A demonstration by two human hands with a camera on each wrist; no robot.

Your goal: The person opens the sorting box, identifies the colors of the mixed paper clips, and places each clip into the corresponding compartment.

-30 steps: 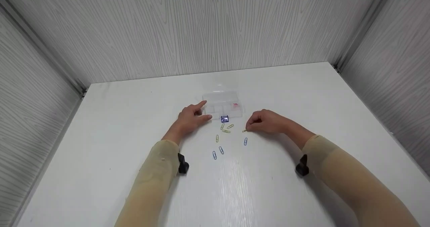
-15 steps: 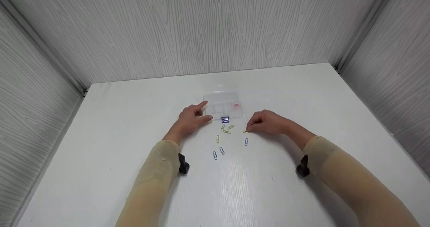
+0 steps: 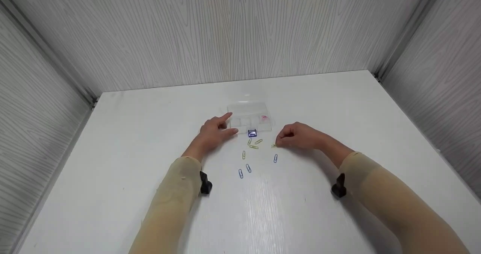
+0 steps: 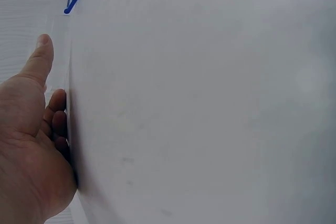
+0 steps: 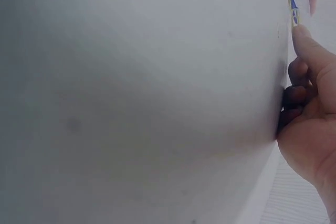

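Note:
In the head view a clear plastic compartment box [image 3: 246, 117] lies with its lid laid back. My left hand [image 3: 215, 131] rests at the box's left side, thumb along the front edge and index finger stretched to the upper left corner. Red paper clips [image 3: 264, 117] show in a right compartment. A small blue piece [image 3: 252, 133] sits at the middle of the box's front edge. My right hand [image 3: 297, 135] pinches a yellow paper clip [image 3: 273, 146] close over the table, right of the box. In the right wrist view, the right thumb [image 5: 310, 45] points toward the box, the other fingers curled beneath.
Several yellow paper clips [image 3: 254, 147] lie on the white table [image 3: 150, 141] in front of the box. Nearer me are two blue paper clips [image 3: 241, 173]; another blue paper clip [image 3: 275, 158] lies below the right hand. Wood-patterned panels [image 3: 240, 32] surround the table.
The yellow paper clip at my right fingertips has tilted slightly and looks a touch higher. My left hand and the box stay where they were.

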